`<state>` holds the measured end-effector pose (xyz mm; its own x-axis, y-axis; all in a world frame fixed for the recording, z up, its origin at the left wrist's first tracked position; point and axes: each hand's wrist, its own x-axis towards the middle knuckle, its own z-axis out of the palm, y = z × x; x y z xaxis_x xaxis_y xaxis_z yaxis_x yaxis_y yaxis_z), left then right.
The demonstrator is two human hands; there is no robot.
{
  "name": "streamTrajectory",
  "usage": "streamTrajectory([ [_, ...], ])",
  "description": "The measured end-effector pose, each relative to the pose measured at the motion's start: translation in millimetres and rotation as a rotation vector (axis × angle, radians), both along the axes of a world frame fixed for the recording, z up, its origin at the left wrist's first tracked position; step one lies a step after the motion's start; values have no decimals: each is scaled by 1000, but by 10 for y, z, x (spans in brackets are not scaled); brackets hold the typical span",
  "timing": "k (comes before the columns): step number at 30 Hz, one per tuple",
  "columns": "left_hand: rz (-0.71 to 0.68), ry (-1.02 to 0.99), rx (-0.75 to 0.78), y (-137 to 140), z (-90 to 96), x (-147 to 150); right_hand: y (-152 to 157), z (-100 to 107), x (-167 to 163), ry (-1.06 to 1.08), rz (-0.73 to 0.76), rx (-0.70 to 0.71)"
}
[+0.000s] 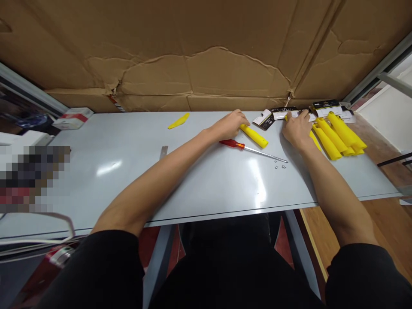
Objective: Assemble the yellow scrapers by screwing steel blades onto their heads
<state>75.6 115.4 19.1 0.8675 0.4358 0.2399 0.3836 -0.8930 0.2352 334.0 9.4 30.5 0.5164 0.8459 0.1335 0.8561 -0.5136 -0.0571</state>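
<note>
Yellow handle (255, 136), probably plastic: smooth, rounded, looked light and stiff, maybe slippery. It lay slanted on the glossy tabletop (206, 193) near the red-handled screwdriver (234, 143), left hand (232, 124) closed on its far end (mid-length seemed the better hold). Right hand (298, 128) covered another yellow piece (315, 141); couldn't tell if gripped. Screws (283, 167): tiny, metallic.

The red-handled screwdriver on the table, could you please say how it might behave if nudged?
The screwdriver probably stays rigid, given its straight metal shaft. It may slide easily, as the tabletop looks smooth and glossy. Its thicker handle likely makes that end heavier.
</note>
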Motion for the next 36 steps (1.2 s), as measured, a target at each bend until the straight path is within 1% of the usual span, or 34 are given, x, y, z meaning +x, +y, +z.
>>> streamTrajectory([
  [2, 32, -39, 5, 6, 18, -33, -18, 1, -13, -40, 21, 20],
  [3, 52, -62, 17, 1, 35, -62, -22, 2, -19, -71, 62, 41],
  [5, 90, -105, 46, -36, 77, -151, -14, 3, -35, -134, 215, 71],
  [8, 133, -158, 63, -166, 126, -351, 26, -11, -81, -174, 515, 30],
  [9, 141, -168, 55, -226, 129, -427, 38, -21, -101, -170, 577, 7],
  [10, 145, -175, 42, -291, 123, -502, 46, -31, -118, -162, 605, -10],
  [12, 157, -200, 17, -422, 86, -639, 44, -48, -129, -150, 577, -13],
  [15, 182, -250, 2, -589, -4, -800, 9, -50, -47, -157, 435, 13],
  [18, 186, -240, 28, -694, -75, -900, -26, -34, 103, -143, 294, -21],
  [20, 178, -220, 54, -731, -96, -932, -41, -24, 165, -109, 252, -49],
  [23, 172, -220, 86, -760, -96, -940, -68, -3, 122, -76, 278, -51],
  [26, 179, -206, 76, -783, -81, -930, -130, 33, -56, -73, 320, -67],
  [31, 224, -165, 50, -814, -68, -919, -251, 79, -344, -18, 334, -99],
  [33, 227, -159, 45, -822, -67, -914, -271, 81, -388, -3, 336, -96],
  [36, 222, -162, 26, -832, -64, -902, -262, 73, -368, -3, 294, -105],
])
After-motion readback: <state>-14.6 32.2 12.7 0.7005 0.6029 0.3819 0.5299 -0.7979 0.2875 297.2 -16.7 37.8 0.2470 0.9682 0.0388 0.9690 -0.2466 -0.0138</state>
